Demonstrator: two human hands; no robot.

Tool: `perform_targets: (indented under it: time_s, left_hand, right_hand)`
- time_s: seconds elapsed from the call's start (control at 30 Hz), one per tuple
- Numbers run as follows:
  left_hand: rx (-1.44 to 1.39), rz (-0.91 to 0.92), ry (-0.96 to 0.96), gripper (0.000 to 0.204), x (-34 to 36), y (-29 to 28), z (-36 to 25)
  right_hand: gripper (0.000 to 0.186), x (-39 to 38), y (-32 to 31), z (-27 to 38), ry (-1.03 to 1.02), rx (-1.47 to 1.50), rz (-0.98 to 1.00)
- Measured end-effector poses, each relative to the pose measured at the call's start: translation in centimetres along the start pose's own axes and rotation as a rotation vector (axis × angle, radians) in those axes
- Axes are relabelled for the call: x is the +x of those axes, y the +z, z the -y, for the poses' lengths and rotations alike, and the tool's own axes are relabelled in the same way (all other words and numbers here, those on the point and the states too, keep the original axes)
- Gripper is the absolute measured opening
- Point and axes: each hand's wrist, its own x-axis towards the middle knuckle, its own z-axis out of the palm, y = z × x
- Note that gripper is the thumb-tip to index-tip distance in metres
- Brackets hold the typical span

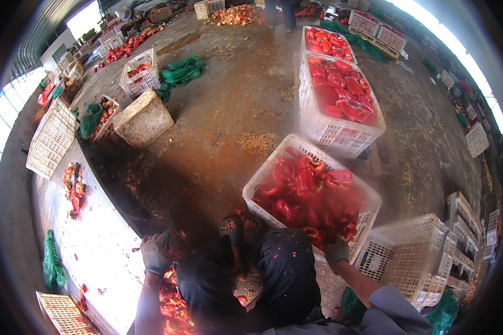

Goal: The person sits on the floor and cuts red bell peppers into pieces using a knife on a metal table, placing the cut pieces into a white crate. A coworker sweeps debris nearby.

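Observation:
My left hand (155, 254), in a grey glove, is at the edge of the bright metal table (103, 240) with its fingers curled over it. My right hand (337, 252), gloved too, is closed on the near rim of a white plastic crate (255, 192). This crate is filled with halved red bell peppers (304, 187) and sits at an angle in front of my right knee. The rim hides part of the right fingers. On the table lies a small pile of pepper scraps (74, 190). More scraps (176, 304) are heaped beside my left leg, below the table edge.
White crates of red peppers (343, 92) stand in a row beyond. An empty white crate (402, 257) is at my right, near a wooden pallet (465, 223). A dirty white box (143, 119) and green netting (181, 71) lie far left. Seeds litter the wet floor (223, 123).

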Motion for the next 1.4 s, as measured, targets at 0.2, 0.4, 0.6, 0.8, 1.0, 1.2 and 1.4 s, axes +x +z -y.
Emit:
perform_targets:
  time_s: [0.2, 0.4, 0.6, 0.8, 1.0, 1.2, 1.4]
  left_hand:
    - [-0.027, -0.002, -0.008, 0.047, -0.4, -0.8, -0.4]
    - [-0.025, -0.018, 0.014, 0.049, 0.0, 0.0, 0.0]
    - [0.006, -0.048, 0.023, 0.048, -0.3, 0.3, 0.6]
    - [0.004, -0.026, 0.002, 0.043, -0.1, 0.6, 0.7]
    - [0.017, -0.015, 0.004, 0.043, 0.1, 0.4, 0.3]
    - [0.033, 0.009, 0.030, 0.043, -0.2, -0.6, -0.3]
    - [0.054, -0.031, 0.042, 0.040, -0.5, -0.4, 0.0]
  right_hand:
    - [0.042, 0.7, 0.7, -0.5, 0.017, -0.019, 0.039]
    - [0.043, 0.6, 0.4, -0.7, 0.019, -0.013, 0.046]
    - [0.040, 0.5, 0.8, -0.5, -0.063, 0.041, -0.027]
    - [0.036, 0.5, 0.5, -0.5, -0.059, 0.018, -0.006]
    - [0.036, 0.6, 0.7, -1.3, 0.006, -0.027, 0.027]
    - [0.040, 0.5, 0.6, -1.2, -0.021, 0.055, 0.016]
    - [0.043, 0.7, 0.9, -1.2, -0.021, 0.035, 0.042]
